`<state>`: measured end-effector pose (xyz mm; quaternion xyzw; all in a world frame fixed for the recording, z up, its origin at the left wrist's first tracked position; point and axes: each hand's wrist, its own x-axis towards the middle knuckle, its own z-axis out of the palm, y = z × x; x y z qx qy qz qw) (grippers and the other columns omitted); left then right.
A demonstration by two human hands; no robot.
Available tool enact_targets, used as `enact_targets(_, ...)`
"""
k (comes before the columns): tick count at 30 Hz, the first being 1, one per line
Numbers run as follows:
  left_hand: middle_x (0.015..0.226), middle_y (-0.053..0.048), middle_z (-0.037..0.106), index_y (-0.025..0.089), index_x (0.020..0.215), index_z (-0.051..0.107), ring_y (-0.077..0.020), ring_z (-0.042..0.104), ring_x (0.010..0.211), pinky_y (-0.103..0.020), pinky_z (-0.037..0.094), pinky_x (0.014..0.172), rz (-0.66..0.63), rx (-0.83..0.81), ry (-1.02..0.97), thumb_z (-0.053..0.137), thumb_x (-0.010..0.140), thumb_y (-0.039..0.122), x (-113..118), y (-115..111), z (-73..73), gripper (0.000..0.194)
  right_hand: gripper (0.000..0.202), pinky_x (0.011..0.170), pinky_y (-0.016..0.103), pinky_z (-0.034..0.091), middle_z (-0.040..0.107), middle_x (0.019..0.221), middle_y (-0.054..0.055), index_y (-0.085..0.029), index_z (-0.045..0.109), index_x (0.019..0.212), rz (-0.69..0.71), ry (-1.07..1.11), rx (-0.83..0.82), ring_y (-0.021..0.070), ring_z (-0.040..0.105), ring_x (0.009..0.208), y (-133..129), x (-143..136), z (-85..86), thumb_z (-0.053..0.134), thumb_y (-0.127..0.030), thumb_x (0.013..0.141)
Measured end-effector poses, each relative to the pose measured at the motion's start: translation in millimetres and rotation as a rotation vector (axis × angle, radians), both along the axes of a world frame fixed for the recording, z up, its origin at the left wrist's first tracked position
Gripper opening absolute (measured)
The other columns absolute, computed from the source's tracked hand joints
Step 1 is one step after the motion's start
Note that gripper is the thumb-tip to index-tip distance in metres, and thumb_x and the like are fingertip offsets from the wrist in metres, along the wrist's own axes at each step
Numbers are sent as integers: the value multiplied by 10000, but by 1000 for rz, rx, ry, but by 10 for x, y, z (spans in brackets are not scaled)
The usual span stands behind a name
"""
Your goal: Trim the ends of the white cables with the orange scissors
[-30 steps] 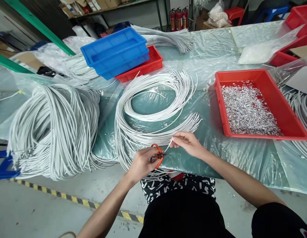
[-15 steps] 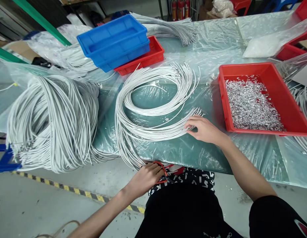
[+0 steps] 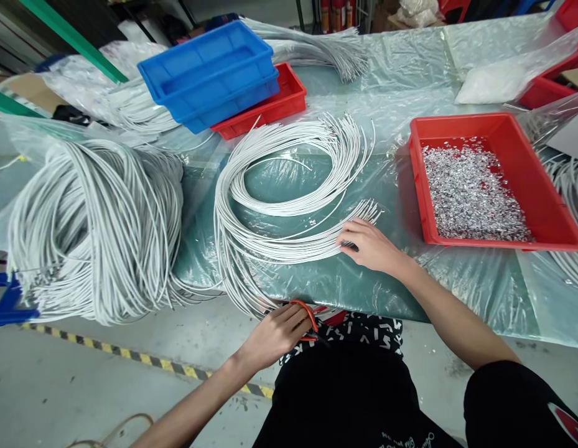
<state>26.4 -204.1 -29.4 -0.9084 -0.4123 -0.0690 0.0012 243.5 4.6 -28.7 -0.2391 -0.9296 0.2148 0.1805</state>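
Note:
A looped bundle of white cables (image 3: 289, 208) lies on the green table covered with clear plastic. My right hand (image 3: 370, 249) is at its lower strand, thumb and fingers closed round cables a little short of their cut ends. At the table's front edge, my left hand (image 3: 277, 333) is wrapped round the orange-handled pliers (image 3: 312, 316), close beside the cables that hang over the edge. The fingertips of the left hand are partly hidden. To the right, a red tray (image 3: 545, 205) contains a spread of small shiny metal pieces (image 3: 473, 193).
A large pile of grey-white cables (image 3: 102, 230) stands at the left. Blue bins (image 3: 209, 68) rest on a red bin (image 3: 291, 99) behind the loop. More cables (image 3: 316, 50) lie at the back, and a plastic bag (image 3: 498, 81) sits at the back right.
My right hand has slid slightly left along the cables, away from their ends. My left hand stays near the edge, with the orange handle tilted a little differently. The view has shifted slightly.

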Motion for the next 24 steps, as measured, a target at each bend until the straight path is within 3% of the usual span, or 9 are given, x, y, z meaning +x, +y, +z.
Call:
enact_targets(4,885,-90,722,136,947,607,-214,700,799,-304,567,658,-3,-10,-142,501,919,75,10,7,79,125,131,839,362,421,642,894,68,-188,654,838,29,108,-107,223,533,885,-11,0,40,564,-122,907)
enact_targets(7,934,-97,729,142,1044,609,-203,698,828,-294,566,686,51,-51,-303,513,935,142,-21,43,172,145,64,811,337,439,670,897,50,-195,633,851,73,230,-341,201,577,872,-44,-8,95,597,-167,896)
enact_targets(11,907,-69,720,171,1028,618,-164,686,819,-251,547,710,266,-49,-480,567,900,119,-78,149,338,147,80,771,310,472,720,998,69,-193,591,907,132,457,-777,175,645,880,-184,-103,119,590,-269,929)
enact_targets(15,809,-44,664,171,974,636,-117,596,662,-218,484,607,479,-98,-599,574,898,152,-109,267,504,100,184,796,330,510,737,965,72,-202,572,931,142,616,-1092,171,673,851,-395,-266,43,602,-384,931)
enact_targets(20,663,0,528,170,758,574,-105,441,577,-229,383,558,592,-205,-553,559,893,218,-115,360,601,144,302,654,290,499,730,790,50,-179,670,815,111,583,-1181,164,657,716,-544,-377,-46,688,-478,847)
enact_targets(24,647,21,478,183,707,500,-103,393,558,-230,346,548,595,-282,-470,545,886,226,-101,386,607,189,323,677,307,504,725,756,46,-187,708,773,97,569,-1172,179,664,725,-550,-382,-56,686,-503,837)
